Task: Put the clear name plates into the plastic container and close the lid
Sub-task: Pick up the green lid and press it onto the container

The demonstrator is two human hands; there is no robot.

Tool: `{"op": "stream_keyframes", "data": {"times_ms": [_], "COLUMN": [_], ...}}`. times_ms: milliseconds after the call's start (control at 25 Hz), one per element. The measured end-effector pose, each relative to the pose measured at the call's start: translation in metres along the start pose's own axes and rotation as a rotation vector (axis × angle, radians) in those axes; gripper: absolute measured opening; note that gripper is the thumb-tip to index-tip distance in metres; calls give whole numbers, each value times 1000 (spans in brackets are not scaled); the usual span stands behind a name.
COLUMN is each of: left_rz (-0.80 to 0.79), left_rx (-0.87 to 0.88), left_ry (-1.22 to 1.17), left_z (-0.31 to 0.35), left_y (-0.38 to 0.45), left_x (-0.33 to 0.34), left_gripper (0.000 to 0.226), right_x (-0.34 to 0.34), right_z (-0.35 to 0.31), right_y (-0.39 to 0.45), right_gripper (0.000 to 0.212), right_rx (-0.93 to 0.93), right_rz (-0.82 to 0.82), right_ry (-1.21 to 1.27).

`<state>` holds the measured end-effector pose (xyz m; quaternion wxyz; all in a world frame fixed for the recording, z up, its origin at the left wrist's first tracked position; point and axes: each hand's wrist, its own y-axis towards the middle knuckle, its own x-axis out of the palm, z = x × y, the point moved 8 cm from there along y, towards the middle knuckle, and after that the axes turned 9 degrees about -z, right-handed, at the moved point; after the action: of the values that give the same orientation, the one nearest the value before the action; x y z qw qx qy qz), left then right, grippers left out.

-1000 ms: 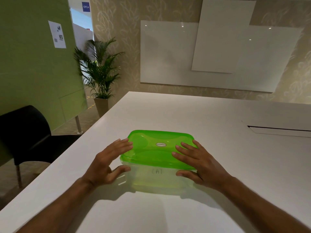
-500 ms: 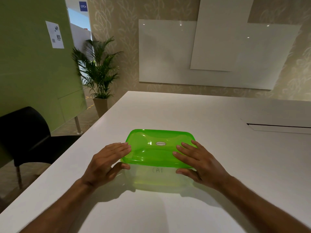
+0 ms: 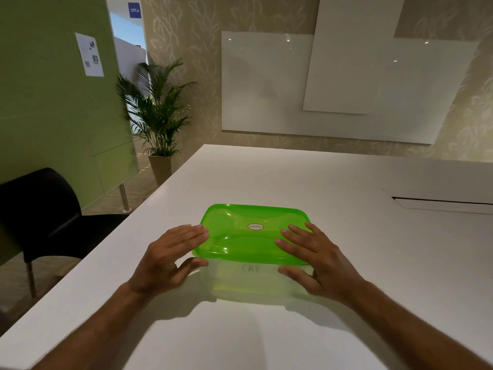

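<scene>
our fingers spread flat on the green lid [image 3: 253,233], both hands gripping nothing.
left hand [image 3: 166,259] presses the lid's left edge, right hand [image 3: 317,259] its right side, thumbs against the clear plastic container [image 3: 248,279], which sits lidded on the white counter [image 3: 346,249] in front of us.
</scene>
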<state>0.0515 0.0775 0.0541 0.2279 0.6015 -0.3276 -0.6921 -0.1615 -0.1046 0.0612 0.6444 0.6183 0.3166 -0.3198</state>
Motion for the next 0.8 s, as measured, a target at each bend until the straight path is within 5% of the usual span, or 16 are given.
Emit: {"op": "stream_keyframes", "data": {"times_ms": [120, 240, 480, 800], "left_rz": [-43, -141, -682, -927], "left_rx": [-91, -242, -483, -560], "left_ry": [-66, 6, 23, 106], "left_z": [-1, 0, 2, 2], "left_y": [14, 47, 85, 79], "left_x": [-10, -7, 61, 82], "left_gripper": [44, 46, 71, 74], "right_x": [-9, -8, 39, 41], "right_z": [4, 12, 28, 25], "right_y": [13, 44, 60, 54], "right_gripper": [66, 85, 103, 114], "right_rx": [213, 429, 521, 545], "right_rz": [-17, -228, -710, -780], "right_ry": [99, 90, 14, -10]}}
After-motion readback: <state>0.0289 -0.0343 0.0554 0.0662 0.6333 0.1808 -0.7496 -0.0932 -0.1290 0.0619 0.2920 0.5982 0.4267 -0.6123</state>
